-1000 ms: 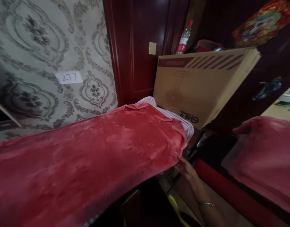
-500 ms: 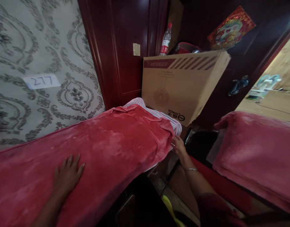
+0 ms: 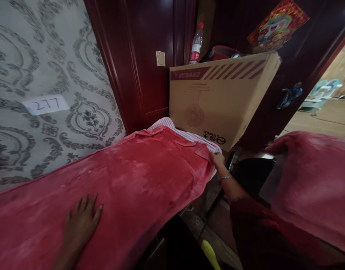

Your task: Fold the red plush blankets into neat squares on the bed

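A red plush blanket lies spread along the patterned wall, with shallow folds near its far right end. Under that end, a striped cloth sticks out along the edge. My left hand rests flat on the blanket at the lower left, fingers slightly apart. At the far right corner, my right hand has its fingers closed on the blanket's edge beside the striped cloth. Its fingertips are partly hidden.
A large cardboard box stands just behind the blanket's far end. On top are a plastic bottle and a red container. Another pink plush cloth lies at the right. A yellow object shows low down.
My right hand has moved slightly forward along the blanket's corner, and its fingers have closed on the edge. My left hand stays flat on the blanket. The view has shifted a little.
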`<state>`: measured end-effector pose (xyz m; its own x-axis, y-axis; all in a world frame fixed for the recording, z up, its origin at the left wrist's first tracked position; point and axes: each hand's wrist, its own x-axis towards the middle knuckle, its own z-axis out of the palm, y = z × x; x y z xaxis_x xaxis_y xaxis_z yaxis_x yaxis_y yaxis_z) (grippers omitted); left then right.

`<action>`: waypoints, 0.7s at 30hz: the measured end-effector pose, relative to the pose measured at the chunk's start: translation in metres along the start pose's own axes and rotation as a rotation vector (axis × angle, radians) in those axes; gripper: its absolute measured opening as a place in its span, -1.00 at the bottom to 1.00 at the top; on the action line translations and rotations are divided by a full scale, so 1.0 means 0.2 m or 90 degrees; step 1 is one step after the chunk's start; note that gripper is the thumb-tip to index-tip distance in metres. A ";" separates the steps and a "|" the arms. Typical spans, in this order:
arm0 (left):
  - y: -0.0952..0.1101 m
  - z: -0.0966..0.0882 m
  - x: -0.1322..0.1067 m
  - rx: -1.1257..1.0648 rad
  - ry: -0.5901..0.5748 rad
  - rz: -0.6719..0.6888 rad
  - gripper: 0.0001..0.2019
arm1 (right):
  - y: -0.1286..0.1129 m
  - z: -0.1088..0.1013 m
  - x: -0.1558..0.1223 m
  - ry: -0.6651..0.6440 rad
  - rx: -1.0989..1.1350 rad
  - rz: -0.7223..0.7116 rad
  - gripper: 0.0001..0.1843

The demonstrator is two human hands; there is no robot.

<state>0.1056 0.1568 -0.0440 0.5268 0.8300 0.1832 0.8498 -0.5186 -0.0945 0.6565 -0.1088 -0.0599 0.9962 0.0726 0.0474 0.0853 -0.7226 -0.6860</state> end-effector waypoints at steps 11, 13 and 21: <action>-0.01 0.04 -0.01 -0.021 0.020 -0.022 -0.26 | -0.26 0.08 0.10 -0.025 -0.113 -0.153 -0.31; -0.02 0.05 -0.01 -0.021 0.028 -0.021 -0.25 | -0.29 0.09 0.14 -0.054 -0.153 -0.163 -0.26; -0.07 0.10 0.00 -0.055 0.032 -0.005 -0.20 | -0.38 0.16 0.27 -0.127 -0.304 -0.323 -0.64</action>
<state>0.0941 0.1685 -0.0613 0.5166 0.8239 0.2331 0.8484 -0.5293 -0.0091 0.7036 -0.0283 -0.0281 0.8139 0.5702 0.1116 0.5798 -0.7844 -0.2203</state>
